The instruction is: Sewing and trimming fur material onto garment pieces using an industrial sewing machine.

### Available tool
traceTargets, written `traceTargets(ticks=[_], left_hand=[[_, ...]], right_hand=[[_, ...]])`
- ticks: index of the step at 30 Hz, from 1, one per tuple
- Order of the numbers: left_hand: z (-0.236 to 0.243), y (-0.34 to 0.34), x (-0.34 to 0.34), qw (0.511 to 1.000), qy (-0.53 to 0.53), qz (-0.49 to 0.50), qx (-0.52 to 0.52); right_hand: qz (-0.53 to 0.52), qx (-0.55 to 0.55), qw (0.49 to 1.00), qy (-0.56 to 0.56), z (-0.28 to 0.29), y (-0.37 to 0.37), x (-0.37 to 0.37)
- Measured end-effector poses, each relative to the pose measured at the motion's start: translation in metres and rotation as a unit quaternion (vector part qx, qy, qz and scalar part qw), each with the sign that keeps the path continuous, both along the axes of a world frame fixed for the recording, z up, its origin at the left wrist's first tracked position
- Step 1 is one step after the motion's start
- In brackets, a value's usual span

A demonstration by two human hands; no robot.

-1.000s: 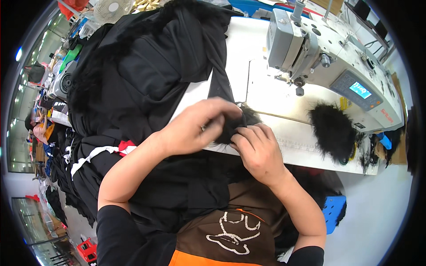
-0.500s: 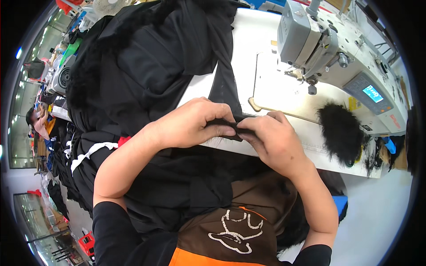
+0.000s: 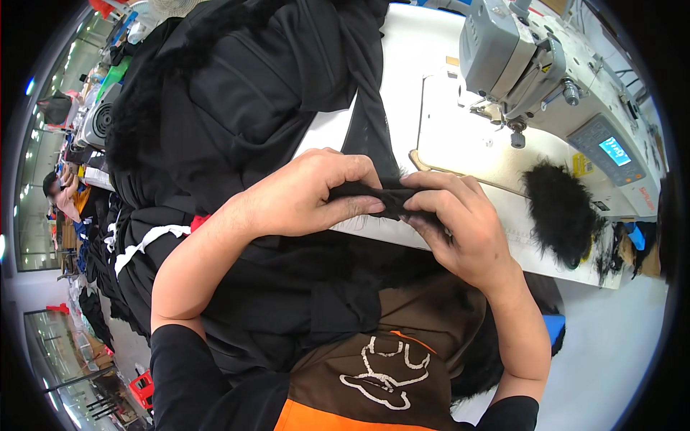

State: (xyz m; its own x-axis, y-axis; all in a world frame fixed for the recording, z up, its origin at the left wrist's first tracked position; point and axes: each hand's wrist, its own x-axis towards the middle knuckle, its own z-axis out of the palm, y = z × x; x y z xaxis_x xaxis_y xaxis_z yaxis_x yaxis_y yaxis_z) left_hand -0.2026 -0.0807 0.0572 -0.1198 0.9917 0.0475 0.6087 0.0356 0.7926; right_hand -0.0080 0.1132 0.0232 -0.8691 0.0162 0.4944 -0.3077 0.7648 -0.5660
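Note:
Both hands meet at the front edge of the sewing table, pinching a folded edge of black fabric (image 3: 392,200) with wispy fur fibres sticking out. My left hand (image 3: 316,192) has thumb and fingers closed on the fold. Closed on the same edge a short way to the right is my right hand (image 3: 460,226); its fingertips press the fabric from above, the thumb below. The fold leads toward a large black garment (image 3: 251,100) with a furry trim, heaped at the left. More black cloth (image 3: 273,294) hangs over my lap.
A white sewing machine (image 3: 532,79) with a lit display (image 3: 614,151) stands at the right, its needle area beyond my right hand. A black fur piece (image 3: 557,212) lies on the white table (image 3: 420,32). Far left, another person (image 3: 65,194) sits among cloth piles.
My right hand has slid slightly right along the fold, so more fabric shows between the two hands. Both keep their pinch. The view has shifted a little.

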Motion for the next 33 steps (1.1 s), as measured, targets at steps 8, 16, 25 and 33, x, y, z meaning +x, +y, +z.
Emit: traceTargets(ticks=[8, 16, 25, 33], left_hand=[[-0.005, -0.002, 0.002, 0.999, -0.027, 0.021, -0.008], [-0.004, 0.001, 0.001, 1.0, -0.014, -0.007, 0.016], [-0.003, 0.003, 0.004, 0.999, -0.038, -0.017, 0.021], [0.0, 0.003, 0.007, 0.999, -0.015, -0.028, 0.015]], right_hand=[[0.006, 0.011, 1.0, 0.014, -0.002, -0.002, 0.002], [0.014, -0.161, 0.984, -0.079, -0.002, -0.001, 0.001], [0.042, -0.249, 0.953, -0.166, 0.011, 0.008, -0.003], [0.07, -0.173, 0.963, -0.194, 0.02, 0.014, -0.01]])
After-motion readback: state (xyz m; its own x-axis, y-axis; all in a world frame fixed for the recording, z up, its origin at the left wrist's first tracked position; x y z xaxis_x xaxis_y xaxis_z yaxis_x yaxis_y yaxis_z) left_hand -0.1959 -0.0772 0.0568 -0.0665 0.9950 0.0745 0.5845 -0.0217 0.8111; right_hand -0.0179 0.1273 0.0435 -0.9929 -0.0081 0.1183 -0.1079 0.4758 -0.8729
